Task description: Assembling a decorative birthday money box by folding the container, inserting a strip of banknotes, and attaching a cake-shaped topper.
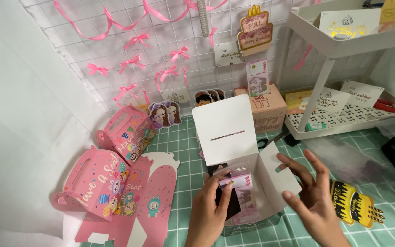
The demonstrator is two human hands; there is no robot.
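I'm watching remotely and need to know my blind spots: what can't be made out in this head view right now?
- Inside of the white box: its floor is hidden by the left hand and the pink roll it pinches.
- Dark item in the box: kind unclear, mostly covered by the left hand.
- Scissors: largely behind the box flap.
- Right hand: wrist cut off by the bottom edge.
- Upper shelf of the white cart: contents cut off by the top edge.
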